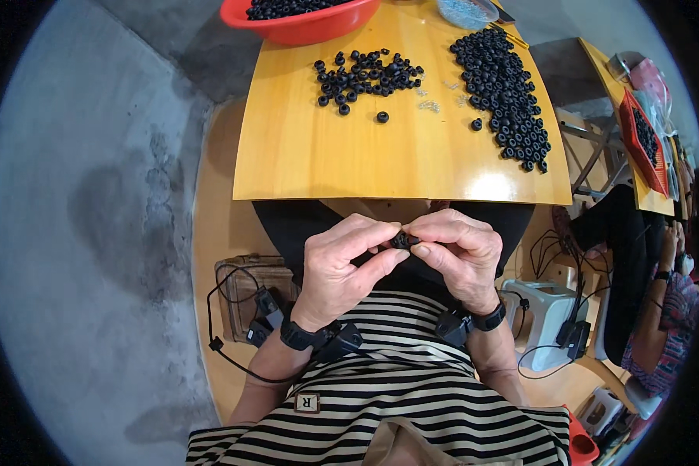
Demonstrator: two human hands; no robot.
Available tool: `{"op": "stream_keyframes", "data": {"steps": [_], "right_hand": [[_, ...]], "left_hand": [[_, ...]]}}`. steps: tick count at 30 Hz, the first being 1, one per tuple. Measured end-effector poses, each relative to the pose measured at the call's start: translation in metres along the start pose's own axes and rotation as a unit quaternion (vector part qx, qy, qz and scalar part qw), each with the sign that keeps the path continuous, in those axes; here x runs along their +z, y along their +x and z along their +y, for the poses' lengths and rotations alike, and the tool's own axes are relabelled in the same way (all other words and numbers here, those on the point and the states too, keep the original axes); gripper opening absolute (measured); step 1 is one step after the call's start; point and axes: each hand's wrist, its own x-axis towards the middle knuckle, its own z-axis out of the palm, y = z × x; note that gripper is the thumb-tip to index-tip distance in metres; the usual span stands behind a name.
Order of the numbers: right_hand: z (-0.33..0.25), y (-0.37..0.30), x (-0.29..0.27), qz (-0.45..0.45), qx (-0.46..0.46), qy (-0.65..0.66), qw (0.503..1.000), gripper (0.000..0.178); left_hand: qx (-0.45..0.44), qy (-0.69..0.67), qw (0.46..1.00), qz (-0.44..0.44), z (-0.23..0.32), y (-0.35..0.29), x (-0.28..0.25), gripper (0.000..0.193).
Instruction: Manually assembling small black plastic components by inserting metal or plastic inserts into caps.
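Note:
Just beyond the table's near edge, over my lap, my left hand (348,252) and my right hand (460,252) meet. Between their thumbs and forefingers they pinch a small black round part (401,241), largely covered by the fingertips. It resembles the black ring-shaped pieces on the table. A loose group of these black pieces (369,76) is scattered at the left of the tabletop. Along the right side lies a denser spread of black rings (505,93), many with their holes facing up. Tiny clear bits (429,106) lie between the two groups.
A red basin (303,28) of black pieces stands at the far left of the yellow table (396,167). Beside the far right corner is a clear bowl (467,14). Cables run from my wrist straps. At right, another person (652,311) sits near a second table holding a red tray (643,144).

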Motion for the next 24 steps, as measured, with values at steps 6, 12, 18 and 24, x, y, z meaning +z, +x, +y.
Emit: {"op": "stream_keyframes", "data": {"steps": [6,12,18,24], "right_hand": [[-0.004,0.003,-0.004,-0.024,-0.015,-0.034,0.999,0.019],[-0.01,0.003,-0.004,-0.026,-0.009,-0.054,0.998,0.018],[-0.013,0.005,-0.004,-0.031,-0.017,-0.086,0.996,0.018],[-0.01,0.007,-0.008,-0.055,-0.017,-0.099,0.993,0.019]], "left_hand": [[0.004,-0.008,1.0,0.0,-0.001,0.0,-0.001,0.037],[0.001,-0.009,1.0,-0.002,-0.001,0.0,0.0,0.037],[0.002,0.02,1.0,-0.007,0.0,0.002,0.0,0.036],[0.014,0.055,0.998,-0.024,-0.001,0.002,0.001,0.034]]}}
